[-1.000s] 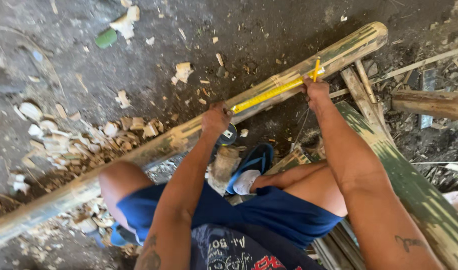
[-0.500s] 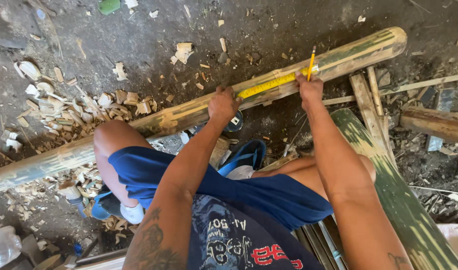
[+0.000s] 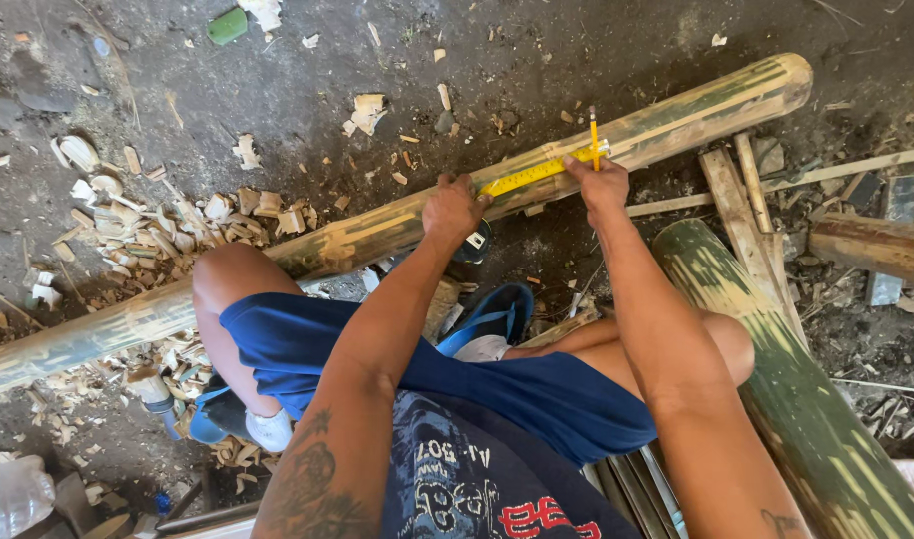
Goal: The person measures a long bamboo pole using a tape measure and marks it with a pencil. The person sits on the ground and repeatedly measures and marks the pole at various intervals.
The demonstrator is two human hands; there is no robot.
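A long bamboo pole (image 3: 377, 232) lies slantwise on the dirt ground, from lower left to upper right. A yellow tape measure blade (image 3: 537, 172) is stretched along its top. My left hand (image 3: 453, 208) presses the tape down on the pole, with the tape's dark case (image 3: 474, 244) just below the hand. My right hand (image 3: 599, 182) holds a yellow pencil (image 3: 594, 138) upright, its tip at the far end of the tape on the pole. I sit with knees bent, in blue shorts.
A second thick green bamboo pole (image 3: 796, 399) lies at my right. Wood offcuts (image 3: 746, 195) and another log (image 3: 876, 248) sit beyond it. Bamboo chips (image 3: 167, 225) litter the ground at left. A blue sandal (image 3: 497, 311) is under my legs; a plastic bottle (image 3: 12, 494) lies lower left.
The view has shifted slightly, so the pole sits a little lower and further right in the picture. Both hands stay on the tape and pencil at the same place on the pole.
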